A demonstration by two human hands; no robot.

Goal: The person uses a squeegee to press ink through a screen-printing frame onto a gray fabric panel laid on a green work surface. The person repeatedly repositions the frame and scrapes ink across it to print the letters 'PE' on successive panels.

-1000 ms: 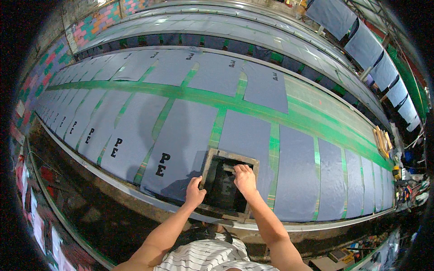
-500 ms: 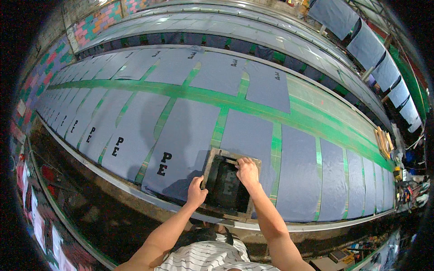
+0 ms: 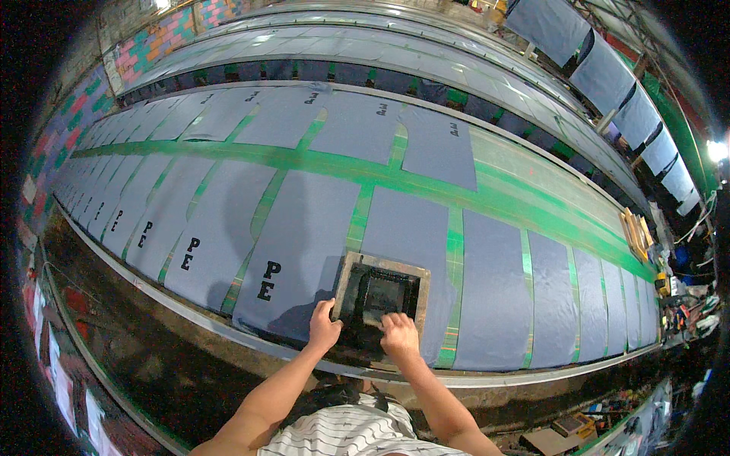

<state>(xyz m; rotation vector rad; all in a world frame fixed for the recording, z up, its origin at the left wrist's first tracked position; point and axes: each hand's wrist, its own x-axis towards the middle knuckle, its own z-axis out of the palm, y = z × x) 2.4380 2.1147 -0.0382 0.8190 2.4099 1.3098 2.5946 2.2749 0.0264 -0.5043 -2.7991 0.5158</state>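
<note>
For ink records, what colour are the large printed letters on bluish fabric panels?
The large printed letters are black, clearest in head view.

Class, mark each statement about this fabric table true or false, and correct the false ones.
1. The left hand holds the left side of the frame. True.
2. Both hands are outside the frame. False: the right hand reaches over its dark interior.
3. The panel just left of the frame bears dark lettering. True.
4. In the nearer row, the panels right of the frame are lettered too. False: those plain panels show no lettering.
5. The strips between panels are red. False: the strips are mostly green.
</note>
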